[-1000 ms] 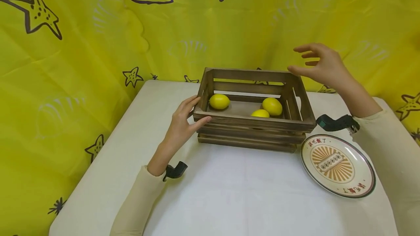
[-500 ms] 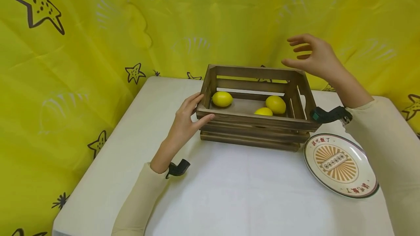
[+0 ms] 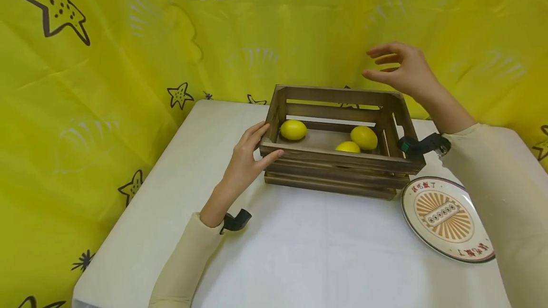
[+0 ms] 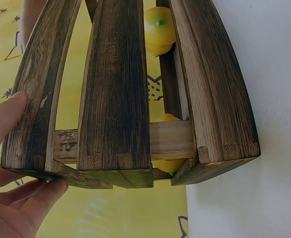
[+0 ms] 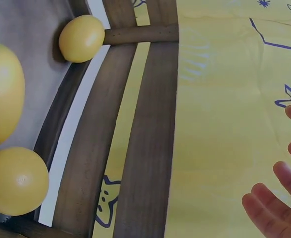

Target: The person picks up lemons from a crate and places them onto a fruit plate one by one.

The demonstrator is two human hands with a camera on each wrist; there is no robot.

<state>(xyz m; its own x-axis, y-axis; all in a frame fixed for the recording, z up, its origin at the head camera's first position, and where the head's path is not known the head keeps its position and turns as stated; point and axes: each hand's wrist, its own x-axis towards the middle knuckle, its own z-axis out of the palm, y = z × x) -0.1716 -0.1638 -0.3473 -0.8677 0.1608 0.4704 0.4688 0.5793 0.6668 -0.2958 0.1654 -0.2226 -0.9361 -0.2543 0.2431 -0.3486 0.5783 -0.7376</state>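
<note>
A dark wooden slatted crate [image 3: 338,173] stands on the white-covered table. My left hand [image 3: 245,161] grips its near left corner, thumb on the front rail and fingers around the left side; the left wrist view shows the thumb [image 4: 7,117] against the slat. Inside lie yellow lemons: one lemon [image 3: 293,129] at the left, another lemon [image 3: 364,137] at the right, and a third lemon [image 3: 347,147] partly hidden by the front rail. My right hand [image 3: 406,69] hovers above the far right corner, fingers loosely bent and holding nothing; its fingers [image 5: 268,204] appear in the right wrist view.
A white oval plate [image 3: 445,215] with an orange ray pattern lies right of the crate, its right side covered by my right sleeve [image 3: 492,194]. A yellow cloth [image 3: 239,27] with starfish drawings hangs right behind the table [image 3: 317,251].
My right hand has drifted left and slightly up above the crate's far right corner, its sleeve now covering more of the plate. The left hand keeps its hold on the crate.
</note>
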